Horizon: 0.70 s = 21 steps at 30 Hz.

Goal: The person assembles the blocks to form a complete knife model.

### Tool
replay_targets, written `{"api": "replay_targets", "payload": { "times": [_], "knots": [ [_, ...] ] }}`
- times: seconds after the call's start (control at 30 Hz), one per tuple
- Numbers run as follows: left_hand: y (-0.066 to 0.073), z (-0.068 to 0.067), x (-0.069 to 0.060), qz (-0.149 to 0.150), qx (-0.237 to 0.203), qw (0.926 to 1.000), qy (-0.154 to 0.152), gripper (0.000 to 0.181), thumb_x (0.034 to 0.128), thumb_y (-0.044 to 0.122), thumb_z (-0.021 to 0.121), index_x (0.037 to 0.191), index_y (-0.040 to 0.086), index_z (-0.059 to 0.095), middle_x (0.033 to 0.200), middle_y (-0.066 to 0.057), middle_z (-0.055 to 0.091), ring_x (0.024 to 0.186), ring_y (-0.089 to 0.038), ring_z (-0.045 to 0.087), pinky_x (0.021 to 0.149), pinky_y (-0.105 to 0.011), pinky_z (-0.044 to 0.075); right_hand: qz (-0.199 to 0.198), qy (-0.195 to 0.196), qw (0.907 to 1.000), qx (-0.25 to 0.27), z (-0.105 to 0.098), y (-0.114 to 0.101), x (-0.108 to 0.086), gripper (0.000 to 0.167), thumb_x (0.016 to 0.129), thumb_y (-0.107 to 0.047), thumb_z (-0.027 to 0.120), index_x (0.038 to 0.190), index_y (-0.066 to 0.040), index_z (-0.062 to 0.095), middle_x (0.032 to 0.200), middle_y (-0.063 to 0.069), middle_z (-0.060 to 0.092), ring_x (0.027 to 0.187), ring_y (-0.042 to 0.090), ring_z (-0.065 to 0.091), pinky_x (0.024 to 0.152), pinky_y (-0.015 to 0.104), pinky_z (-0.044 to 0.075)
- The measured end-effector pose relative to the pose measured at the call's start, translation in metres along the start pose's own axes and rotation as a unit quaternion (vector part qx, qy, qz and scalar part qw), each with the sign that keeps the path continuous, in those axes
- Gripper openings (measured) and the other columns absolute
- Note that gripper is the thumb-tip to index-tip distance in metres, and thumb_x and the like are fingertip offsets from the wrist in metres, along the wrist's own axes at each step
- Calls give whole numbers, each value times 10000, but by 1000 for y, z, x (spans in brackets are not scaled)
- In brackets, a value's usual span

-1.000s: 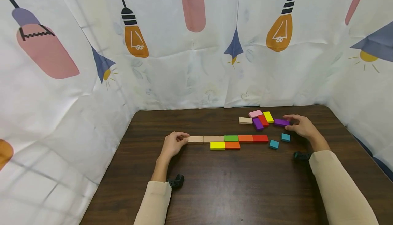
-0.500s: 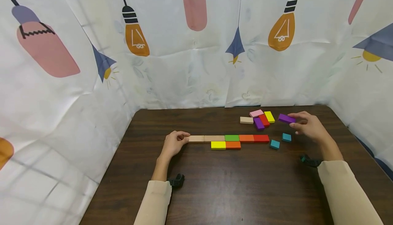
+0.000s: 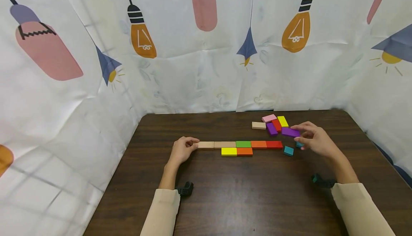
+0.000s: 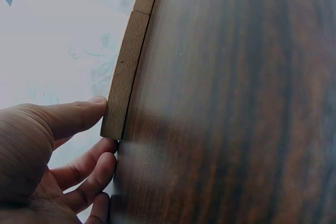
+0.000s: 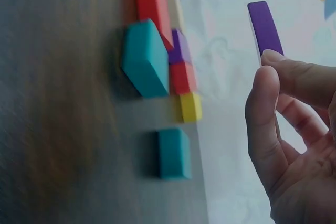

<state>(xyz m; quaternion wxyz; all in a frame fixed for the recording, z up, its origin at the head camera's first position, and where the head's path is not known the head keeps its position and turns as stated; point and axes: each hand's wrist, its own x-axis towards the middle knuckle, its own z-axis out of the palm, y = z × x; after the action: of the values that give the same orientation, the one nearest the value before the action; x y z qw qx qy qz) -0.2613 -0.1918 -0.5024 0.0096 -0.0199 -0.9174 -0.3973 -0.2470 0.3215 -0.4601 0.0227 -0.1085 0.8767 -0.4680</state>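
Brown tabletop (image 3: 225, 193), far edge (image 3: 193, 114) beyond raised purple block (image 3: 290, 132) in right fingers (image 5: 310, 81)

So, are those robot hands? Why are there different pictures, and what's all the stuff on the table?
No robot here: these are a person's own bare hands. The wide picture comes from a camera on the person's head, looking forward and down. The other two come from a camera on each wrist, so everything looks close and tilted.

On the table is a long row of wooden, green, orange and red blocks. A yellow block and an orange block lie along its near side. Two blue blocks and more loose blocks lie around. The lamps are just printed on the cloth.

The left hand touches the row's left end. The right hand pinches a purple block.
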Motion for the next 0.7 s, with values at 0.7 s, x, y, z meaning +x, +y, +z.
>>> {"api": "replay_targets", "payload": {
  "times": [0.7],
  "knots": [
    [0, 0, 0, 24, 22, 10000, -19, 161, 958, 225, 740, 1106, 203, 799, 1026, -52, 657, 901, -200, 599, 798, -384, 517, -84, -902, 9959, 70, 57, -16, -2, 390, 937, -107, 746, 1318, -109, 661, 1254, 156, 522, 811, 253, 660, 622, 345, 610]
  ]
}}
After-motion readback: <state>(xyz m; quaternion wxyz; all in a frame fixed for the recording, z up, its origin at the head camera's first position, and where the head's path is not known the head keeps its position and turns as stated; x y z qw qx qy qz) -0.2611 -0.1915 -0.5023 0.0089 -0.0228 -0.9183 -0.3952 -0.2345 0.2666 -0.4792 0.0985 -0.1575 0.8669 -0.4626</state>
